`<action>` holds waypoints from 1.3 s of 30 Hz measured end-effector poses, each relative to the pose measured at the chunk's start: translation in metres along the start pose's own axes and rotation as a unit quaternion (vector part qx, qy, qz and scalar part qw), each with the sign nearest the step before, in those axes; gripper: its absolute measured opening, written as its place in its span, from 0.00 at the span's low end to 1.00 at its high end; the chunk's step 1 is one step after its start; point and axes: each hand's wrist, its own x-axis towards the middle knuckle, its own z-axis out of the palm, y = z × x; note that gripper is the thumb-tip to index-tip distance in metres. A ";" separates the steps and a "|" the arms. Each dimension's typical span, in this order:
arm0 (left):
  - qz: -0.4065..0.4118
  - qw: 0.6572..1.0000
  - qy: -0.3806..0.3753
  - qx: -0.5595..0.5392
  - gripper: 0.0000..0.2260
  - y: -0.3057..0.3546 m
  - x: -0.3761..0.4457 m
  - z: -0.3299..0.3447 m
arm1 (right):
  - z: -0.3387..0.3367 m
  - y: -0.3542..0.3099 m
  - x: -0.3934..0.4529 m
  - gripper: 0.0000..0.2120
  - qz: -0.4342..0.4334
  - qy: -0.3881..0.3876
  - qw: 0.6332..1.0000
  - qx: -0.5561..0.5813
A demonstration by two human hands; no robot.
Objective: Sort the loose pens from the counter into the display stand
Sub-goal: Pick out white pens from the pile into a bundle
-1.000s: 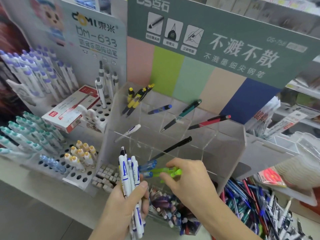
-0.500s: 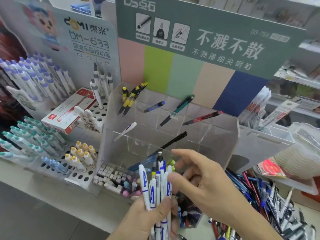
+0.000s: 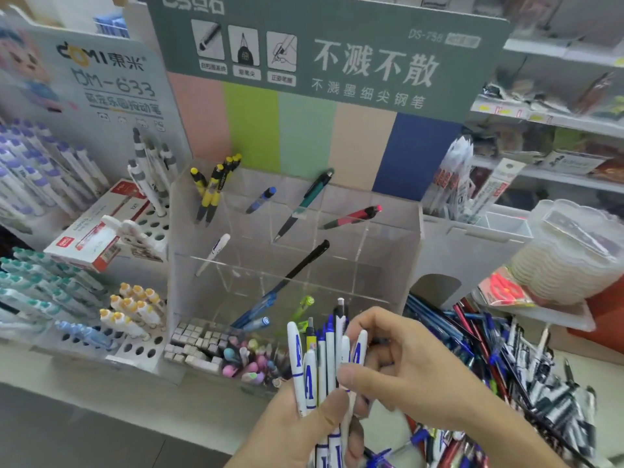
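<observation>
My left hand grips a bunch of white-and-blue pens upright at the bottom centre, in front of the clear acrylic display stand. My right hand is at the bunch, its thumb and fingers pinching one of the pens near the top. The stand's compartments hold yellow-and-black pens, a blue pen, a green pen, a red pen, a white pen, a black pen and a light green pen. A heap of loose pens lies on the counter at the right.
Racks of white pens with purple caps and teal caps stand at the left, with a red-and-white box. A clear tray of erasers sits under the stand. Stacked plastic lids rest at the right.
The light green pen has left my right hand and now sits in the stand's front row. My right hand came back to the bunch, which my left hand has shifted rightward.
</observation>
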 end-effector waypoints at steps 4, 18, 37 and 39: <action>-0.040 0.998 -0.029 0.031 0.15 -0.007 0.001 0.009 | -0.001 0.009 -0.007 0.07 -0.012 0.009 0.999 -0.043; -0.114 0.988 -0.039 -0.092 0.35 -0.015 0.010 0.040 | -0.014 0.031 -0.022 0.19 -0.082 0.077 0.986 -0.120; -0.123 0.969 -0.156 0.147 0.14 -0.010 0.016 0.032 | -0.013 0.031 -0.019 0.13 -0.072 0.028 0.982 -0.172; -0.125 0.971 -0.146 0.144 0.18 -0.011 0.016 0.036 | -0.014 0.034 -0.019 0.11 -0.069 0.028 0.981 -0.177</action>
